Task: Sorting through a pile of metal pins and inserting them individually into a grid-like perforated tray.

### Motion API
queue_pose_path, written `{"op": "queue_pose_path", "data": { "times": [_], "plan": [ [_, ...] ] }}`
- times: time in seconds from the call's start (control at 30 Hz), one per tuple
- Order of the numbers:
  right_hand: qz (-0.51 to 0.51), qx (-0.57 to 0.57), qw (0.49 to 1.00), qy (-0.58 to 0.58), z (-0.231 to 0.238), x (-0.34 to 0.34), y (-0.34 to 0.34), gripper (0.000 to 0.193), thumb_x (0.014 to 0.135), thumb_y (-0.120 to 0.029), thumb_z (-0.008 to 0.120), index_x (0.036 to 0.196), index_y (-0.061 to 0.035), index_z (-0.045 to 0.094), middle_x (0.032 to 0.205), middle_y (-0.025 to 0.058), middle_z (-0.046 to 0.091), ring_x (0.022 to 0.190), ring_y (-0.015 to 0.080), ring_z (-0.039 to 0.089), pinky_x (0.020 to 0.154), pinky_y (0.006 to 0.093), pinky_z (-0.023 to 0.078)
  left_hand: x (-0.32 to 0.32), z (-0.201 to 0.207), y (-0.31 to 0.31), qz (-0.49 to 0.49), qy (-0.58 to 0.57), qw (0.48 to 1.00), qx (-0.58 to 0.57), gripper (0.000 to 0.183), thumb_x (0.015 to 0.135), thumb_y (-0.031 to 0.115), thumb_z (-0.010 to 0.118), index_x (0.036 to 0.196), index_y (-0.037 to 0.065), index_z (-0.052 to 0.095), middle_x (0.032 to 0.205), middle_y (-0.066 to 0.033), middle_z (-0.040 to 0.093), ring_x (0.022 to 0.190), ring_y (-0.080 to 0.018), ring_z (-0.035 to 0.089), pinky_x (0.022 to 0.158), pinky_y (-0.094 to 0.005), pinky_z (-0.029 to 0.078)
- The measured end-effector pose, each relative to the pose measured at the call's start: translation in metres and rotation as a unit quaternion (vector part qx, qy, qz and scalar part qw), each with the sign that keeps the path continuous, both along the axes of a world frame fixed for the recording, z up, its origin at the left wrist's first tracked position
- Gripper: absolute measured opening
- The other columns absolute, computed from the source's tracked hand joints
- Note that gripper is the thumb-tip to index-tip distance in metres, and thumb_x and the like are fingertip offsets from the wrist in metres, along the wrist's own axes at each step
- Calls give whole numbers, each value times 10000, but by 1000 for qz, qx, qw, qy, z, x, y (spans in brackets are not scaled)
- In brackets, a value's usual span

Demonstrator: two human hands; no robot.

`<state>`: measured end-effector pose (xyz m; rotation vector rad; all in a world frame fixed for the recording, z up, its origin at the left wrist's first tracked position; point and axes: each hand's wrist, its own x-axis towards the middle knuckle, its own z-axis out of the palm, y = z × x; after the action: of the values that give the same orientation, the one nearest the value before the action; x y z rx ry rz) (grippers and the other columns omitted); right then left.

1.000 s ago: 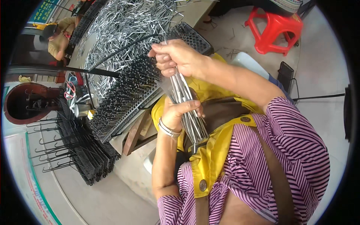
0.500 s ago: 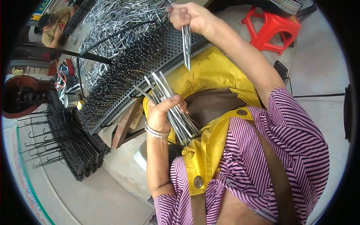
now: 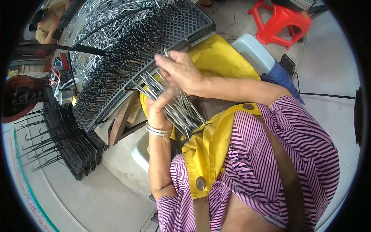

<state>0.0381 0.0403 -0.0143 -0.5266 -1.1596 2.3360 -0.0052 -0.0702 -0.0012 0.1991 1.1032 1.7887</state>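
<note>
My left hand [image 3: 159,110] is closed around a thick bundle of thin silvery metal rods [image 3: 182,112], which slants over my lap. Its thumb lies across the rods, and their ends fan out unevenly. Just above it is my right hand [image 3: 182,71], with its fingers curled in. A rod end pokes out at the top of that fist; how many rods are inside is hidden. Beyond both hands, a perforated metal tray [image 3: 189,22] holds dense rows of upright dark-tipped rods [image 3: 119,58]. A yellow apron [image 3: 218,56] covers my lap.
Loose rods [image 3: 91,33] lie heaped behind the tray. Black hooked wire racks [image 3: 71,139] are stacked at left, near a metal cup [image 3: 66,96] and scissors [image 3: 55,76]. A red plastic stool [image 3: 284,25] stands at far right. Another person [image 3: 48,27] sits at upper left.
My right hand has come down from above the tray to beside the left hand's bundle. The bundle looks fuller. The view has shifted, showing more of the tray's right end.
</note>
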Motion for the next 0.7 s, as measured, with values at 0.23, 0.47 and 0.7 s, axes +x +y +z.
{"op": "queue_pose_path", "data": {
  "times": [0.23, 0.47, 0.7],
  "plan": [
    [-30, 76, 997, -12, 0, 9, -1, 244, 873, -240, 482, 798, -14, 531, 679, 6, 533, 576, 55, 469, 499, 197, 399, 12, 10, 7, 35, 131, 988, -74, 551, 573, -123, 628, 1082, 1, 456, 923, -72, 558, 797, -206, 584, 668, -313, 510],
    [88, 239, 967, -28, 1, 18, 43, 171, 836, -135, 548, 735, -1, 584, 673, -9, 568, 620, 40, 512, 540, 193, 424, 12, 16, 9, 0, 112, 987, -117, 490, 568, -122, 632, 1029, -3, 515, 840, -53, 582, 688, -145, 577, 623, -257, 493],
    [54, 162, 985, -36, 19, 20, 84, 107, 821, -86, 563, 763, 0, 586, 637, 52, 597, 451, 50, 499, 379, 173, 391, 9, 8, 8, -26, 88, 988, -121, 406, 559, -86, 638, 939, -13, 517, 722, -79, 592, 599, -179, 587, 581, -282, 495]
  ]
}}
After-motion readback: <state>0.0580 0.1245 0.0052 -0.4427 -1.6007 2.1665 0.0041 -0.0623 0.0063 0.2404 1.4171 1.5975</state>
